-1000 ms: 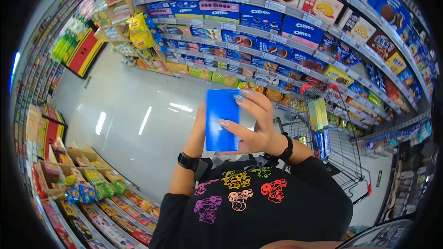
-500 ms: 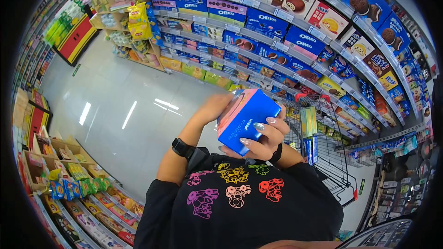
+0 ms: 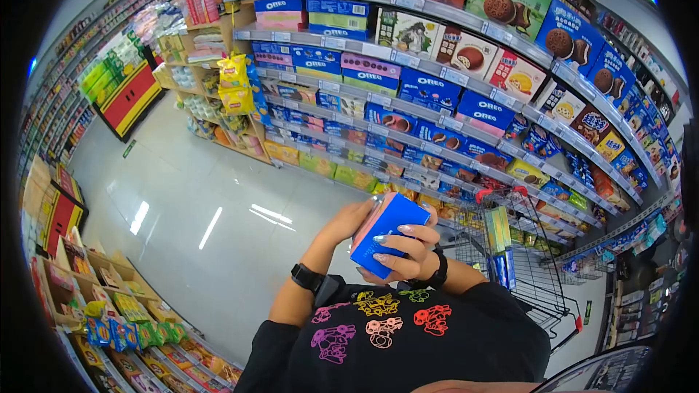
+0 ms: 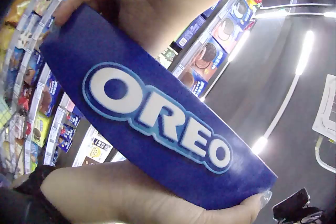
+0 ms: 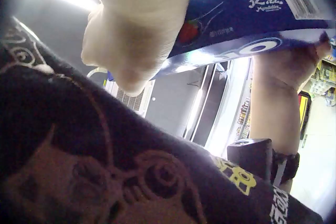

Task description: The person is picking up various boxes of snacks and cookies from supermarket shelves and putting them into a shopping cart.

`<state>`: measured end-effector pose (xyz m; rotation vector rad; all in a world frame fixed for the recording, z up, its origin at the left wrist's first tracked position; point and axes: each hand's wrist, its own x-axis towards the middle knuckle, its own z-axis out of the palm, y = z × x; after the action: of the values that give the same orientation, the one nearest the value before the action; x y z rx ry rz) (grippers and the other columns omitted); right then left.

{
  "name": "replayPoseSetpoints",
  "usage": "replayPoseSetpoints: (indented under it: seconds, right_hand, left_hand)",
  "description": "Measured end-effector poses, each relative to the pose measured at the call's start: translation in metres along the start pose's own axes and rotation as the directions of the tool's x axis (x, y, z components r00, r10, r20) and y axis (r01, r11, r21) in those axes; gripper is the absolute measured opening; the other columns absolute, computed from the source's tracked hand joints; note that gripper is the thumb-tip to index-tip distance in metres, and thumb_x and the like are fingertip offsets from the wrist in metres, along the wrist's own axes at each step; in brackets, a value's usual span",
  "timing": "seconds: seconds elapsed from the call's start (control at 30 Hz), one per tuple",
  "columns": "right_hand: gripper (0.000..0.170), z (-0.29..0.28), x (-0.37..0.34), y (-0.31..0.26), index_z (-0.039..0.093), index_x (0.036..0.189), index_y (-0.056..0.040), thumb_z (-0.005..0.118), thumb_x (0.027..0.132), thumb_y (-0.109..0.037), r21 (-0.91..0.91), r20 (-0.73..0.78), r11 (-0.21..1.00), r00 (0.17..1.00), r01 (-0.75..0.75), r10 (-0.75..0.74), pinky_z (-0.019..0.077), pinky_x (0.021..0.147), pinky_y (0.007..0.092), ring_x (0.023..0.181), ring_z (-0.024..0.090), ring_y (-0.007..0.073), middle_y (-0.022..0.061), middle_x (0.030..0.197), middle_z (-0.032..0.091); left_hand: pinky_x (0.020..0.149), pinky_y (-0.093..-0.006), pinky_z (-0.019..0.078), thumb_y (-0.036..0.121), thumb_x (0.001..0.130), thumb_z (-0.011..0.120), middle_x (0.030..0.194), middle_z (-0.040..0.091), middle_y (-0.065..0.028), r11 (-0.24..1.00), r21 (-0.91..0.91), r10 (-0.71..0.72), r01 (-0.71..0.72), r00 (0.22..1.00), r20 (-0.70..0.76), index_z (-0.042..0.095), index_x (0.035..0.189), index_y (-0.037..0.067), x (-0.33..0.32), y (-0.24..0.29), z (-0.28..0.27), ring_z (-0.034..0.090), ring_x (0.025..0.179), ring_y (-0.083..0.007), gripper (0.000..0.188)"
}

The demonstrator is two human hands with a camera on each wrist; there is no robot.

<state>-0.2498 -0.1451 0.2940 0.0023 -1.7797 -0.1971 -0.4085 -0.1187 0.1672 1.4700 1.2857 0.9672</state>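
Note:
Both hands hold a blue and pink Oreo box (image 3: pixel 393 236), tilted in front of the chest. My right hand (image 3: pixel 411 251) grips its near right side, with several fingers spread over the blue face. At the far left side, my left hand (image 3: pixel 349 220) holds the box by its edge. The left wrist view shows the box's long side with the OREO lettering (image 4: pixel 163 124), between the left hand (image 4: pixel 142 8) above and the right hand (image 4: pixel 121 195) below. In the right wrist view, a barcode (image 5: pixel 304 2) shows on another face.
Ahead stand shelves of cookie boxes (image 3: pixel 429 87). A wire shopping cart (image 3: pixel 535 247) with a few packages is close on the right. Snack racks (image 3: pixel 131 306) line the lower left, and yellow chip bags (image 3: pixel 234 87) hang at the aisle's far end.
The box has turned from a plain blue side to a tilted pose showing pink and blue faces. My left hand, blurred half a second ago, now holds its edge. The head view has shifted upward.

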Motion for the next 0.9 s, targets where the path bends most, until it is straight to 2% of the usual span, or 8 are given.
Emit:
replayPoseSetpoints:
  seconds: [0.07,0.17,0.23,0.33,0.43,0.53,0.63,0.9]
  right_hand:
    - [0.061,0.011,0.001,-0.001,0.039,0.107,-0.0249,0.076,0.06,-0.037,0.035,-0.017,0.999,0.999,-0.037,0.038,0.0268,0.088,0.0515,0.102,0.04,0.0221,0.0017,0.106,0.052]
    - [0.068,0.029,0.01,-0.001,0.033,0.11,-0.0229,0.076,0.059,-0.036,0.061,-0.037,0.997,0.998,-0.045,0.047,0.0262,0.089,0.0526,0.101,0.042,0.0231,0.0034,0.107,0.052]
    - [0.069,0.032,0.019,-0.003,0.032,0.111,-0.0225,0.076,0.059,-0.036,0.062,0.027,0.998,0.999,-0.021,0.02,0.0258,0.091,0.0532,0.1,0.043,0.0235,0.0048,0.108,0.051]
    - [0.048,0.043,0.02,-0.011,0.052,0.097,-0.0195,0.076,0.057,-0.033,0.06,0.039,0.997,0.998,-0.048,0.046,0.03,0.084,0.0544,0.098,0.049,0.0235,0.0076,0.103,0.058]
    - [0.044,0.067,0.02,-0.013,0.058,0.096,-0.0202,0.075,0.057,-0.031,0.196,-0.204,0.979,0.975,-0.052,0.092,0.0299,0.085,0.0539,0.097,0.049,0.0232,0.0071,0.104,0.057]
    - [0.043,0.062,0.031,-0.013,0.061,0.097,-0.0205,0.074,0.057,-0.032,0.153,-0.022,0.985,0.996,-0.084,0.088,0.0303,0.086,0.0534,0.096,0.05,0.0232,0.0074,0.106,0.055]
    - [0.046,0.067,0.036,-0.014,0.061,0.099,-0.0205,0.075,0.057,-0.032,0.129,0.06,0.987,0.994,-0.093,0.086,0.0303,0.087,0.0535,0.096,0.05,0.0232,0.0079,0.109,0.053]
    - [0.05,0.071,0.032,-0.017,0.059,0.107,-0.0197,0.074,0.061,-0.032,0.117,0.17,0.973,0.97,-0.197,0.176,0.0307,0.091,0.0545,0.109,0.045,0.0304,0.0128,0.117,0.048]
  left_hand:
    - [0.084,-0.0345,0.0424,0.042,0.093,0.032,0.1,0.062,-0.0211,0.988,-0.135,-0.076,0.08,0.996,0.035,0.059,0.106,-0.004,0.005,-0.028,-0.003,0.059,0.093,-0.0273,0.055]
    - [0.081,-0.0336,0.0437,0.041,0.093,0.032,0.099,0.062,-0.0187,0.951,-0.272,-0.137,0.146,0.989,0.052,0.059,0.106,-0.003,0.002,-0.03,-0.013,0.059,0.09,-0.0255,0.053]
    - [0.074,-0.0323,0.0471,0.04,0.093,0.033,0.095,0.063,-0.0157,0.956,-0.272,-0.115,0.11,0.993,-0.004,0.059,0.105,-0.001,-0.019,0.02,-0.024,0.061,0.084,-0.0233,0.05]
    - [0.073,-0.0319,0.0473,0.04,0.093,0.033,0.094,0.062,-0.0151,0.951,-0.287,-0.118,0.111,0.993,-0.008,0.059,0.104,-0.001,-0.032,0.03,-0.032,0.061,0.083,-0.0227,0.05]
    - [0.072,-0.0316,0.0476,0.04,0.093,0.033,0.093,0.062,-0.0146,0.947,-0.294,-0.135,0.131,0.991,0.007,0.059,0.104,-0.001,-0.037,0.019,-0.037,0.061,0.082,-0.0222,0.049]
    - [0.07,-0.0313,0.0478,0.04,0.093,0.033,0.092,0.062,-0.0141,0.941,-0.306,-0.146,0.145,0.989,0.02,0.059,0.103,0.0,-0.045,0.018,-0.042,0.06,0.081,-0.0217,0.049]
    - [0.069,-0.031,0.048,0.04,0.093,0.033,0.091,0.062,-0.0135,0.93,-0.319,-0.177,0.181,0.983,0.042,0.058,0.103,0.0,-0.054,0.018,-0.049,0.06,0.079,-0.0211,0.048]
    - [0.065,-0.0301,0.0486,0.04,0.092,0.033,0.089,0.061,-0.0121,0.847,-0.422,-0.307,0.323,0.946,0.109,0.058,0.101,0.001,-0.085,0.009,-0.057,0.06,0.076,-0.0197,0.047]
